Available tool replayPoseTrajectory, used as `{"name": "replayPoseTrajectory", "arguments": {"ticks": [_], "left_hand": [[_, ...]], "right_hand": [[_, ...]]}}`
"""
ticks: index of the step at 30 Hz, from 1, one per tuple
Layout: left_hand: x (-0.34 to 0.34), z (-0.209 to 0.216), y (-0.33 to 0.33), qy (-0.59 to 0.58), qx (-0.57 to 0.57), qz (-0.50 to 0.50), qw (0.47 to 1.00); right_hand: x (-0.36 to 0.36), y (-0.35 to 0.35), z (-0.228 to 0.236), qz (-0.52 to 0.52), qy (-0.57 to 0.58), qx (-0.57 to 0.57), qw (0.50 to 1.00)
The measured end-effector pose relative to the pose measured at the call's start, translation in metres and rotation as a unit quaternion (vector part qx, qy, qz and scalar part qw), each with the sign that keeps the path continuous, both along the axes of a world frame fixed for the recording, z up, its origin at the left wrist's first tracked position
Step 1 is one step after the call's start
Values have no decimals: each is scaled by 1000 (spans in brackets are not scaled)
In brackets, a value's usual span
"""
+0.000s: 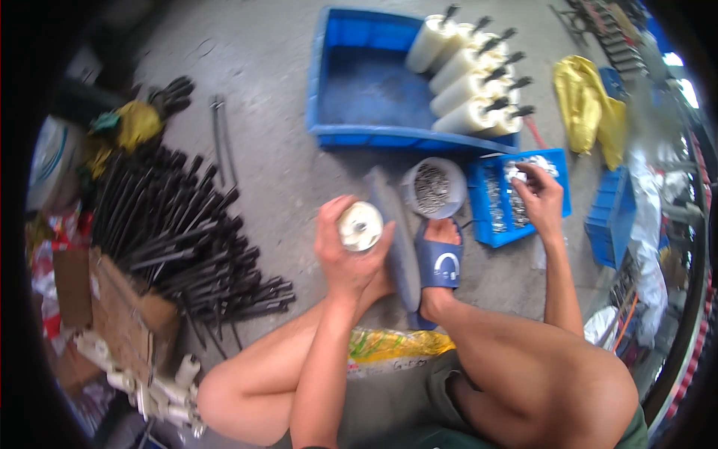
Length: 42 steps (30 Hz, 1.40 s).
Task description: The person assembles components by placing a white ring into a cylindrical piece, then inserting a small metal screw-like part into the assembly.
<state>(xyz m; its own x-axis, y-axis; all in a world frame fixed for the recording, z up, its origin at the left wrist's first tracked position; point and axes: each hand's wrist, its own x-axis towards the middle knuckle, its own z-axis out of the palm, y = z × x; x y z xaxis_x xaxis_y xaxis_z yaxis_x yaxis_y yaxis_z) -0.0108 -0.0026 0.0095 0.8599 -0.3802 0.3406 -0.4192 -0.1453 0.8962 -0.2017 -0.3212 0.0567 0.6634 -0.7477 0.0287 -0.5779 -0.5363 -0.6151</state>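
My left hand (345,243) is wrapped round a cream-white plastic cylinder (360,226), held with its round end up; a small metal piece shows at the centre of that end. Over a small blue divided tray (488,238) on the right, my right hand (540,196) has its thumb and fingers bent together. Small white parts (540,161) lie at its fingertips, and I cannot make out what is pinched. Small metal pieces (493,200) fill other compartments of the tray. Beside it stands a white tub (410,193) of metal screws or pins (431,187).
A large blue crate (359,136) holds several white cylinders (458,88) with black rods. At left lie piled black rods (172,224) and a cardboard box (123,322). A grey slab-like thing (396,247) stands between my feet, near a blue slipper (440,262). Yellow sacking (580,101) lies far right.
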Motion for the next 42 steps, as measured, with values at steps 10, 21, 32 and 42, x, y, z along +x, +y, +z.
{"name": "replayPoseTrajectory", "arguments": {"ticks": [10,21,32,42], "left_hand": [[-1,-4,1,45,-10,6,999],[2,-5,-2,18,-36,2,999],[1,0,-4,3,-25,9,1000],[-4,-2,6,-8,5,22,1000]], "right_hand": [[144,159,68,419,-102,82,898],[172,160,87,548,-48,-78,832],[166,165,83,529,22,-125,839],[154,181,70,499,-69,-103,858]]}}
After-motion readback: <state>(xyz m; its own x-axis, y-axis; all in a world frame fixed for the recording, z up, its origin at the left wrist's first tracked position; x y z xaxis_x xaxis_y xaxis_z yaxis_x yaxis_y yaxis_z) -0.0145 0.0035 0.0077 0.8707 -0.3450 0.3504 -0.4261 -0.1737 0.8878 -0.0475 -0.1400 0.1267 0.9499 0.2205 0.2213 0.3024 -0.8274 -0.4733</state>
